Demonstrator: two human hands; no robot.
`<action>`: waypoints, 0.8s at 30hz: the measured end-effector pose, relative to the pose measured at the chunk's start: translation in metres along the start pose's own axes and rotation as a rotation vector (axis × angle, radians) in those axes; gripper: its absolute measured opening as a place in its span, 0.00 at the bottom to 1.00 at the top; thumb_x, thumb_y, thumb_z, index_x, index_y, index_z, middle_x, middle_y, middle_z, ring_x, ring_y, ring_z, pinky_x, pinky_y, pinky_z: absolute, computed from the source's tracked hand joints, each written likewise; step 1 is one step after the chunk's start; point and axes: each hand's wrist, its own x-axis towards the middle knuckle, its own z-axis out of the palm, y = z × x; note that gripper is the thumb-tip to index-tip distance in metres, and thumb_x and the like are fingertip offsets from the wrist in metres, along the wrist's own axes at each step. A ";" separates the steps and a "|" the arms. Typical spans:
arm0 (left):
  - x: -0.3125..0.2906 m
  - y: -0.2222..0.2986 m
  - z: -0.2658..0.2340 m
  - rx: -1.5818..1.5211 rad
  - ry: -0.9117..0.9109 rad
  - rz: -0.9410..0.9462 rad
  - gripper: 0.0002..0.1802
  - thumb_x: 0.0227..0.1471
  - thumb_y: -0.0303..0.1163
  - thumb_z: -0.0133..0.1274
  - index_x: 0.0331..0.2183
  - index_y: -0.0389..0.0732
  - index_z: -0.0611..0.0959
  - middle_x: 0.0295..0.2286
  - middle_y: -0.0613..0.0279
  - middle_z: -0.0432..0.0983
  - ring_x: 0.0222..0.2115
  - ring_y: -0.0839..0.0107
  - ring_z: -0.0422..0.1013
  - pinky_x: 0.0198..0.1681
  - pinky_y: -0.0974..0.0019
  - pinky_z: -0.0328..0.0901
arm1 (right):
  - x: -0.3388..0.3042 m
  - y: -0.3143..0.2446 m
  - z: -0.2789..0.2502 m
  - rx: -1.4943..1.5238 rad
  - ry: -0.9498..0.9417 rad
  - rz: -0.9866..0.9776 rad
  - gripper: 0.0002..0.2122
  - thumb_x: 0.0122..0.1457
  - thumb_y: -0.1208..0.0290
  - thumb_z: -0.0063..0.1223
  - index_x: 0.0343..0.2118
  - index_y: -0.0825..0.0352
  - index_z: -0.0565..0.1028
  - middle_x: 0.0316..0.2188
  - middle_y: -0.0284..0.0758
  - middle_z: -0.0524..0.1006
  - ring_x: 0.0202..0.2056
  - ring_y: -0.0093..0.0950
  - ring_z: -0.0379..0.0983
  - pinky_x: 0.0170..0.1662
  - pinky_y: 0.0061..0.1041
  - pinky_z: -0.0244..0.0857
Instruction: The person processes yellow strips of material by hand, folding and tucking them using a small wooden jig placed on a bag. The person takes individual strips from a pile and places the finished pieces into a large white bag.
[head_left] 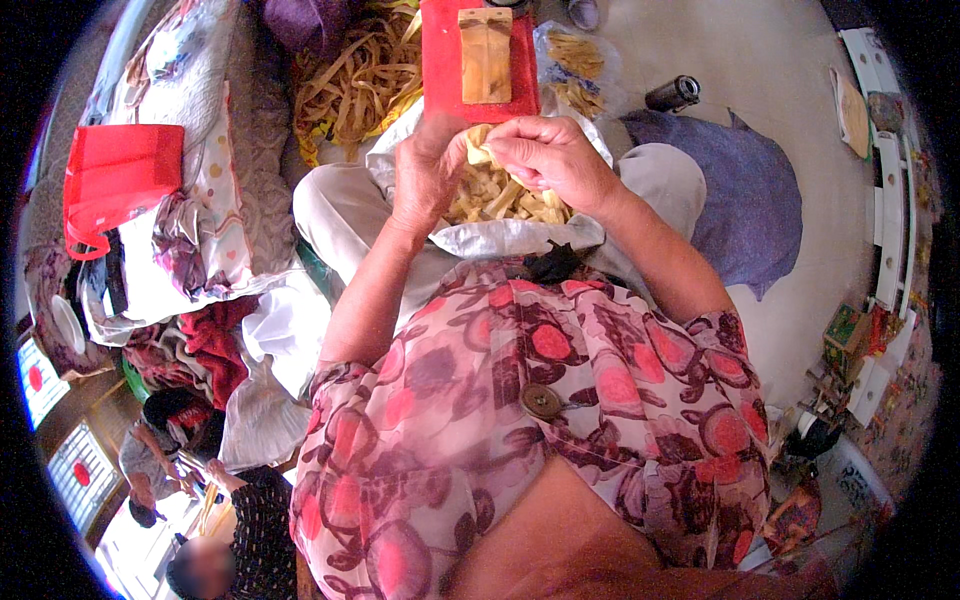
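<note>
A pale yellow folded strip (478, 145) is between my two hands, just above my lap. My left hand (428, 172) is closed on its left side, with the fingers curled and partly blurred. From the other side, my right hand (556, 162) pinches the strip between thumb and fingers. Below them, a white cloth sack (520, 238) lies open across my lap. Many short pale yellow folded pieces (490, 198) fill it. Just beyond my hands, a wooden block (486, 62) rests on a red board (443, 62).
Long tan strips (360, 85) lie heaped left of the board. On its right is a clear plastic bag (592, 62) of similar strips. A dark cylindrical container (673, 94) lies near a blue-grey cloth (745, 200). A red bag (125, 180) sits far left; other people are at lower left.
</note>
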 end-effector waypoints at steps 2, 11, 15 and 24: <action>0.000 0.007 0.007 -0.120 0.020 -0.024 0.10 0.53 0.32 0.48 0.31 0.34 0.75 0.23 0.66 0.72 0.25 0.80 0.66 0.31 0.76 0.62 | 0.002 0.003 -0.004 0.112 0.070 0.104 0.08 0.56 0.68 0.48 0.31 0.68 0.74 0.18 0.24 0.67 0.17 0.11 0.55 0.18 0.11 0.50; -0.001 0.033 0.008 -0.220 -0.201 -0.236 0.14 0.54 0.38 0.46 0.26 0.37 0.75 0.17 0.66 0.69 0.19 0.78 0.64 0.24 0.74 0.60 | 0.012 0.011 0.004 0.011 0.375 0.019 0.09 0.56 0.62 0.48 0.29 0.63 0.71 0.14 0.19 0.61 0.12 0.10 0.51 0.14 0.12 0.45; -0.008 0.047 0.004 -0.947 -0.133 -0.379 0.12 0.53 0.37 0.47 0.23 0.40 0.75 0.15 0.69 0.66 0.16 0.81 0.60 0.21 0.79 0.56 | 0.013 0.002 -0.020 0.259 0.397 0.127 0.10 0.57 0.59 0.46 0.25 0.59 0.67 0.11 0.19 0.59 0.11 0.09 0.49 0.13 0.10 0.41; -0.002 0.036 -0.004 0.406 -0.056 0.177 0.11 0.45 0.31 0.54 0.33 0.39 0.74 0.26 0.53 0.73 0.27 0.55 0.71 0.29 0.61 0.65 | 0.011 0.022 -0.020 -0.077 0.255 0.056 0.04 0.56 0.69 0.48 0.28 0.62 0.68 0.14 0.20 0.62 0.14 0.09 0.54 0.14 0.11 0.45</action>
